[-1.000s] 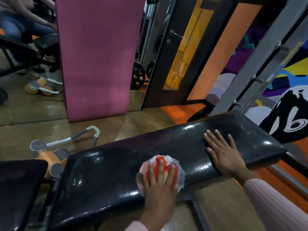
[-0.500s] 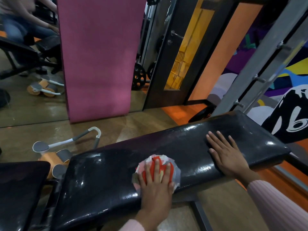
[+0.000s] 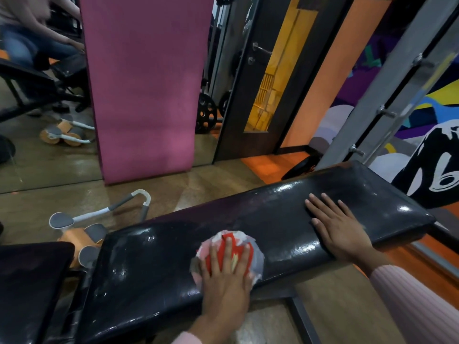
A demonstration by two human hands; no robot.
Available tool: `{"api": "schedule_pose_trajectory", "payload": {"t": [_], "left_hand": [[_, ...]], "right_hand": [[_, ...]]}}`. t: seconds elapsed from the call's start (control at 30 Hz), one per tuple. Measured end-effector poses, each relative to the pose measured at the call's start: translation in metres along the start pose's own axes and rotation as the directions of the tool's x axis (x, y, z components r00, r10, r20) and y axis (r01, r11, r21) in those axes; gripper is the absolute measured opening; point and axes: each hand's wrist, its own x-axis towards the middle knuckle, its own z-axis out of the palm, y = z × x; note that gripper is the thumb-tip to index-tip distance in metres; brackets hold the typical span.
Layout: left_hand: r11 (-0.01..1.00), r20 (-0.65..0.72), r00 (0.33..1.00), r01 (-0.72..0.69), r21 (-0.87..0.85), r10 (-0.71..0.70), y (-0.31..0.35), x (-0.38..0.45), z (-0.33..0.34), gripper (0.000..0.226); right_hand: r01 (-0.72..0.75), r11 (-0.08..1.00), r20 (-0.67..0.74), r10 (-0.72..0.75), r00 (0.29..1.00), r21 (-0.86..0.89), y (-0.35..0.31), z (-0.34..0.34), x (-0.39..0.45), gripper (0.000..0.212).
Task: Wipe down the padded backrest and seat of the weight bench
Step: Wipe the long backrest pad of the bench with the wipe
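My left hand (image 3: 224,276) presses flat, fingers straight, on a crumpled red-and-white cloth (image 3: 229,254) near the front edge of the long, glossy black padded backrest (image 3: 248,234) of the weight bench. My right hand (image 3: 340,227) lies open and flat on the pad, well apart toward its far end, holding nothing. The cloth looks soft and light, best pinned under a whole palm; the shiny vinyl likely lets it slide easily. A second black pad (image 3: 27,281) sits left.
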Motion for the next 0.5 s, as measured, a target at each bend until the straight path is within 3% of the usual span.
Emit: {"api": "schedule_pose_trajectory", "payload": {"t": [0.1,0.23,0.37,0.43,0.5], "left_hand": [[0.999,-0.035,0.998,-0.045,-0.025,0.044,0.023,0.020,-0.007,0.049],[0.996,0.054,0.998,-0.007,-0.085,0.012,0.003,0.050,-0.021,0.047],[0.982,0.062,0.985,0.167,-0.091,-0.162,-0.034,0.054,-0.025,0.049],[0.990,-0.029,0.989,0.144,-0.006,-0.144,-0.030,0.036,-0.021,0.048],[0.996,-0.020,0.996,0.086,-0.027,-0.087,-0.009,0.022,-0.016,0.048]], "right_hand": [[-0.005,1.000,0.009,0.005,1.000,0.000,0.000,0.000,0.001,0.060],[-0.004,1.000,0.017,0.004,1.000,-0.001,0.001,0.001,0.001,0.060],[0.003,1.000,0.029,-0.003,1.000,-0.009,0.000,0.000,0.001,0.059],[0.005,1.000,0.033,-0.005,0.999,-0.009,0.001,0.001,0.001,0.059],[0.001,1.000,0.035,0.000,0.999,-0.019,0.002,0.001,0.001,0.058]]}}
